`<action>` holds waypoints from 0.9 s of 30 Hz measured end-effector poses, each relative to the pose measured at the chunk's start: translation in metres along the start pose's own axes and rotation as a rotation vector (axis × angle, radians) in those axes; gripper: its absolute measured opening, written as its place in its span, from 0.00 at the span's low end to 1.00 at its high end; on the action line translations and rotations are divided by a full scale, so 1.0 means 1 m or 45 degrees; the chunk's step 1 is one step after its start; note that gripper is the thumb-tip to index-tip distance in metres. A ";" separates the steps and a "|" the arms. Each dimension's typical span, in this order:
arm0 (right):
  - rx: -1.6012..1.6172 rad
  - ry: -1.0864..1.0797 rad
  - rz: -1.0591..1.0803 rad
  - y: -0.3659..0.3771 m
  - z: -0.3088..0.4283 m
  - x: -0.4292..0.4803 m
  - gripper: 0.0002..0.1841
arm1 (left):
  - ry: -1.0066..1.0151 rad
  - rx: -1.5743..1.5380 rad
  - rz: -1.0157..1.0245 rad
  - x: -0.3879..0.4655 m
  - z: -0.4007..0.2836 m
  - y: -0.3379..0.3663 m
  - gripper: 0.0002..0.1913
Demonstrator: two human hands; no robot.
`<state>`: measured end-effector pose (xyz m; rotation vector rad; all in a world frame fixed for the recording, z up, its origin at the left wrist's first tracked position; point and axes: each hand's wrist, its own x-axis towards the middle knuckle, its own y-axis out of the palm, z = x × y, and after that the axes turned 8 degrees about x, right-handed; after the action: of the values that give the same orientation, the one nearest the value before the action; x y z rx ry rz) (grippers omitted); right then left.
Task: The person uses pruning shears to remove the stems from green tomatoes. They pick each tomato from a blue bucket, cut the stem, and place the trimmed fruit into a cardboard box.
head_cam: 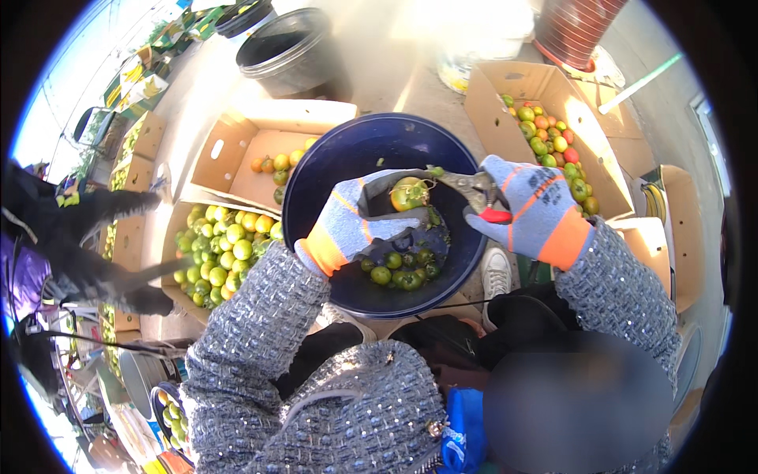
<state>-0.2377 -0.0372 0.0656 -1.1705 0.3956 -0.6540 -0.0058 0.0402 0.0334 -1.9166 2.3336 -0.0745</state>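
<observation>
My left hand [361,216], in a blue and orange work glove with a dark palm, holds a yellow-green tomato [408,194] with stringy dried bits on its side. Red-handled pruning shears [477,191] are gripped in my gloved right hand [527,204]. Their jaws point left, close to my left fingertips, and a small green stem piece [436,171] shows at the tip. Both hands are over a deep dark blue plastic tub [379,133]. Several small green tomatoes [405,271] and leafy scraps lie at the tub's bottom.
A cardboard box of green tomatoes [225,249] stands left, below a box with fewer tomatoes [237,157]. Another tomato box [598,142] is at right. Black buckets [290,53] stand ahead. A person in dark clothing [89,249] is at far left, a long blurred object near them.
</observation>
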 end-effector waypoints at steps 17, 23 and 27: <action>0.083 -0.083 0.061 0.020 -0.014 -0.013 0.36 | -0.886 -0.775 -1.652 -0.219 0.201 -0.278 0.24; 0.132 -0.059 0.095 0.023 -0.016 -0.010 0.34 | -0.439 -0.585 -1.969 -0.232 0.211 -0.307 0.20; 0.055 -0.157 0.029 0.012 -0.007 -0.006 0.34 | -0.433 -0.497 -1.781 -0.224 0.195 -0.313 0.16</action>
<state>-0.2438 -0.0356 0.0515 -1.1576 0.2888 -0.5649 0.3660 0.2060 -0.1100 -2.9819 0.4871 0.5481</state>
